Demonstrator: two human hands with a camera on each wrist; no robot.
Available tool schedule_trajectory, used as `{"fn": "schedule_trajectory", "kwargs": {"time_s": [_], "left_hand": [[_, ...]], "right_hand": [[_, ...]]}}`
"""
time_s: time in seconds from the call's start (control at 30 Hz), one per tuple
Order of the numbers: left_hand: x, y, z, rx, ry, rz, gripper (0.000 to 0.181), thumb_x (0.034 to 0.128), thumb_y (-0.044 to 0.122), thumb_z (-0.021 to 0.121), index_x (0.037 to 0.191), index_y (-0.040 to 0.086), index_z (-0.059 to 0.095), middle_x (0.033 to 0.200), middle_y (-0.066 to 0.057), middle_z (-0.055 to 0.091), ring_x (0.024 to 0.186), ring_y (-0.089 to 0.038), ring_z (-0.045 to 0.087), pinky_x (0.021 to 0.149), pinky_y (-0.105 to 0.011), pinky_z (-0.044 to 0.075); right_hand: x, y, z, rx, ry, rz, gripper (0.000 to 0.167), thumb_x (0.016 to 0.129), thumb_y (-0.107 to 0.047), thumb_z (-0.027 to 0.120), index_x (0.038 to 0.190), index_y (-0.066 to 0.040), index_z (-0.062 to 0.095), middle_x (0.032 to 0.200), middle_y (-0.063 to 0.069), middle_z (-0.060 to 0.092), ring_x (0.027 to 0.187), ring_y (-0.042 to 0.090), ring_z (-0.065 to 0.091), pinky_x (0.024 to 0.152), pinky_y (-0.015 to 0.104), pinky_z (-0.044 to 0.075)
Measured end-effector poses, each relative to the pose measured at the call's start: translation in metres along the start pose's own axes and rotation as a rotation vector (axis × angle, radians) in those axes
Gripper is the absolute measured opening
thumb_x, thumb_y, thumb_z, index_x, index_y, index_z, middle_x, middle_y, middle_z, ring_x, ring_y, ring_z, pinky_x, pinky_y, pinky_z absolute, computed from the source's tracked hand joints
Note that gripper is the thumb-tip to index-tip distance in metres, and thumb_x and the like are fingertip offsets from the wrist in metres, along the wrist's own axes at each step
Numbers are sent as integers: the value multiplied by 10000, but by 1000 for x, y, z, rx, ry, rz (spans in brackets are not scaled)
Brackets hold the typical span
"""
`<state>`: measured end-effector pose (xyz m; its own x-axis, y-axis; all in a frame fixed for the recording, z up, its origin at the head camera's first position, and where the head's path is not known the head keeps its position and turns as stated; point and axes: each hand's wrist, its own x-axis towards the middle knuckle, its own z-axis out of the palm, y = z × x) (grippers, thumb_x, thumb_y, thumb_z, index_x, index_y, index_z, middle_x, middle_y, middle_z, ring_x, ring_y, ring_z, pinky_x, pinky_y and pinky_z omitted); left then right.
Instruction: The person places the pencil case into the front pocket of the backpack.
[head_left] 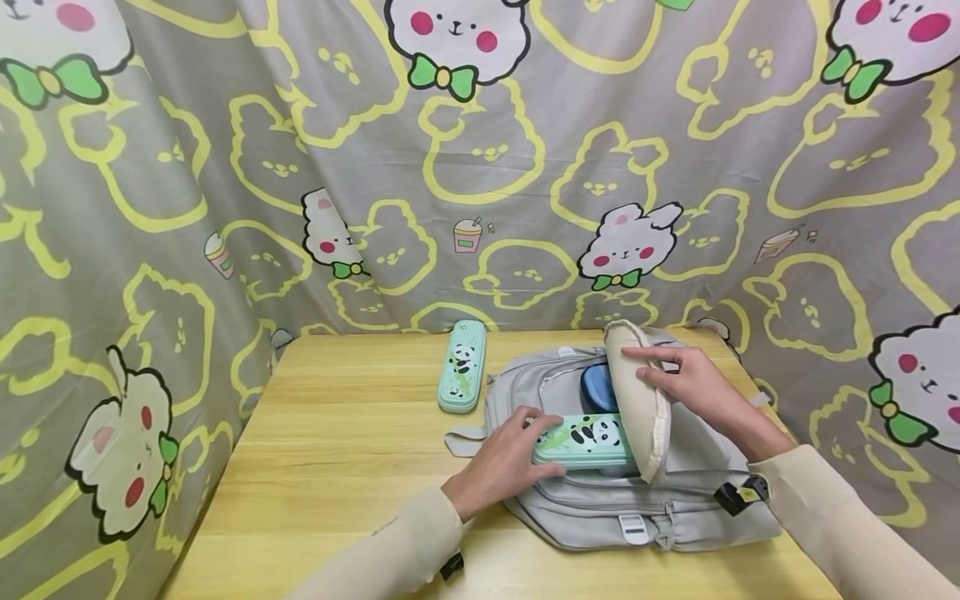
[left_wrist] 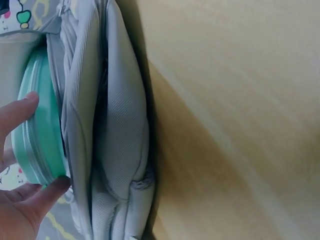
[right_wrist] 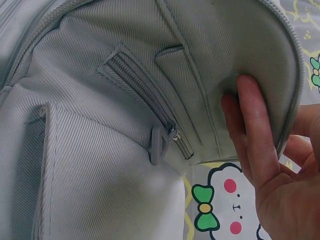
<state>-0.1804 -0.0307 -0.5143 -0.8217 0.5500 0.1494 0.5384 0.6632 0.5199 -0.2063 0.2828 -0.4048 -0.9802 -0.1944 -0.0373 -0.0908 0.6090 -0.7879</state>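
Note:
A grey backpack lies on the table, its cream-lined flap raised. My left hand grips the near end of a mint-green pencil case with pandas on it, thumb on one side and fingers on the other. The case's far end is hidden under the flap, inside the bag's opening. My right hand holds the edge of the flap, with fingers on both sides of it in the right wrist view. Beside the pencil case, a dark blue rounded item shows in the opening; its kind is unclear.
Another mint-green panda pencil case lies on the wooden table, left of the backpack. A grey strap sticks out at the bag's left side. Patterned grey curtain surrounds the table's back and sides.

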Motion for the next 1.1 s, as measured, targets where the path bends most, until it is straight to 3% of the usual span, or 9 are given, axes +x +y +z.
{"fn": "schedule_trajectory", "kwargs": {"time_s": [0.2, 0.5, 0.67, 0.8, 0.83, 0.9, 1.1], "left_hand": [[-3, -7, 0, -77, -25, -24, 784, 943, 431, 867, 1621, 269, 507, 1547, -56, 552, 1298, -237, 652, 1116, -442, 568], [-9, -17, -10, -105, -42, -27, 806, 950, 395, 863, 1640, 204, 494, 1585, -21, 586, 1448, -247, 580, 1238, -503, 460], [-10, -32, -5, -138, -28, 6, 776, 962, 461, 837, 1624, 209, 519, 1629, -32, 572, 1515, -291, 525, 1282, -546, 392], [-9, -35, -5, -135, -18, 6, 769, 957, 444, 845, 1608, 174, 539, 1610, -32, 597, 1495, -278, 542, 1274, -511, 411], [-11, -28, -12, -141, -30, -22, 747, 956, 399, 855, 1595, 157, 554, 1593, -33, 614, 1474, -286, 560, 1254, -524, 431], [-11, -30, -11, -128, -30, -35, 750, 949, 392, 864, 1590, 148, 560, 1581, -21, 626, 1454, -265, 573, 1249, -487, 442], [-13, -30, -12, -97, -46, -58, 739, 953, 414, 858, 1590, 178, 567, 1559, 7, 645, 1415, -224, 589, 1227, -435, 464]], "right_hand": [[1, 1, -1, -5, 2, 5, 462, 1085, -246, 693, 1525, -110, 650, 1594, 238, 551, 1015, 60, 590, 753, 260, 572], [2, 3, -2, -10, -6, 14, 467, 1087, -272, 691, 1528, -124, 649, 1633, 240, 520, 1104, 54, 599, 796, 280, 593], [1, 3, -3, -16, -8, 16, 469, 1089, -284, 690, 1531, -130, 648, 1642, 239, 513, 1129, 52, 594, 807, 284, 594], [1, 4, -4, -23, -7, 20, 472, 1092, -295, 686, 1535, -138, 645, 1643, 235, 514, 1139, 58, 594, 816, 293, 593], [1, 4, -4, -24, -7, 21, 472, 1093, -296, 686, 1536, -139, 645, 1642, 234, 517, 1137, 60, 595, 816, 296, 593], [1, 4, -4, -25, -7, 20, 474, 1093, -297, 685, 1537, -138, 643, 1639, 234, 521, 1135, 60, 600, 818, 300, 595], [-1, 5, -4, -21, -6, 17, 471, 1094, -286, 684, 1535, -126, 643, 1635, 238, 525, 1128, 26, 598, 821, 298, 597]]}}
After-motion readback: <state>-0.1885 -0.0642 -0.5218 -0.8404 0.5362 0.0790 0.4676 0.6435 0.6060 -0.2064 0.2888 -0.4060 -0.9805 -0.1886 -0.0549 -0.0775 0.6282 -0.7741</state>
